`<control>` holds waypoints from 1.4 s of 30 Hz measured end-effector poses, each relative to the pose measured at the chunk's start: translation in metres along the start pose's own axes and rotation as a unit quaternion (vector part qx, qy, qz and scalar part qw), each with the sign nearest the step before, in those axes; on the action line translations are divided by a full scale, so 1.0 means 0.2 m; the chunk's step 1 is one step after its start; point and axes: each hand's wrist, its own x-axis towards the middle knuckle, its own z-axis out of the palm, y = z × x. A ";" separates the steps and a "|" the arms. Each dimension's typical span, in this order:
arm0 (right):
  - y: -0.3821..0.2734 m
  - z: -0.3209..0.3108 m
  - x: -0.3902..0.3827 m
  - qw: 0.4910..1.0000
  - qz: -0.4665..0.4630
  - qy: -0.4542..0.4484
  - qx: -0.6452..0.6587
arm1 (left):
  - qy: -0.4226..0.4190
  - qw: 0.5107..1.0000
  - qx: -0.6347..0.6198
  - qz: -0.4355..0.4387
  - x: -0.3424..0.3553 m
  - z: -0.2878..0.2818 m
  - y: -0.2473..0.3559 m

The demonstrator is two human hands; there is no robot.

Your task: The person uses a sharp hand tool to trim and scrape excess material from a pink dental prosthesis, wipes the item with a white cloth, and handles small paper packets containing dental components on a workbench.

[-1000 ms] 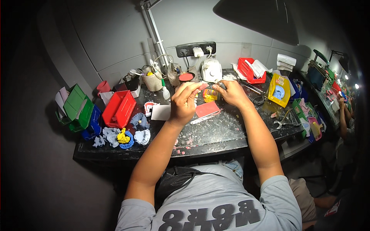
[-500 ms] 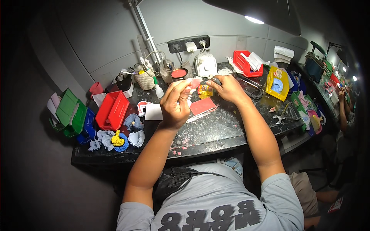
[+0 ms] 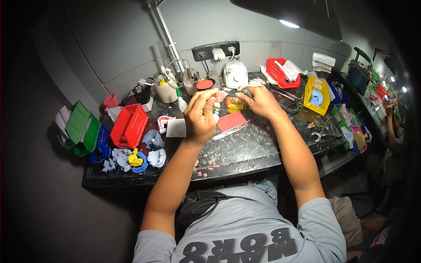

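Observation:
Raised over the middle of the bench, my left hand (image 3: 201, 115) pinches a small pink dental plate (image 3: 220, 96) between thumb and fingertips. Just to the right, my right hand (image 3: 262, 101) is closed around a dark handpiece (image 3: 248, 93); its tip points toward the plate and is too small to make out. Below and between the hands lie a yellow-and-red box (image 3: 234, 103) and a stack of red wax sheets (image 3: 232, 122). A white card (image 3: 176, 128) and a dental model with pink gums (image 3: 163, 123) are left of my left wrist.
A white control unit (image 3: 235, 75) stands against the wall beside a round red tin (image 3: 205, 83). Red (image 3: 128, 126), green and blue bins line the left side, with grey impressions (image 3: 153, 139) in front. A yellow bin (image 3: 316, 97) is at right. A lamp (image 3: 298, 17) hangs overhead.
Both hands keep their hold and stay nearly in place. The pink plate is turned slightly in my left fingers, and the whole view has shifted a little.

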 end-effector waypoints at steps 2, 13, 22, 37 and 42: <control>0.00 0.00 0.00 1.000 -0.006 0.004 0.009 | -0.009 1.000 0.005 -0.004 -0.02 0.01 -0.05; -0.02 -0.02 0.00 1.000 0.008 -0.010 0.017 | -0.068 0.879 -0.388 -0.269 -0.02 0.02 -0.17; -0.02 -0.02 -0.01 1.000 0.008 -0.014 0.012 | -0.071 0.844 -0.453 -0.279 -0.02 0.02 -0.17; 0.00 -0.01 0.00 1.000 0.002 -0.003 0.009 | -0.059 0.859 -0.433 -0.268 -0.01 0.01 -0.19; 0.02 0.01 0.01 0.998 -0.012 -0.002 0.061 | -0.026 0.869 -0.396 -0.295 -0.01 0.02 -0.20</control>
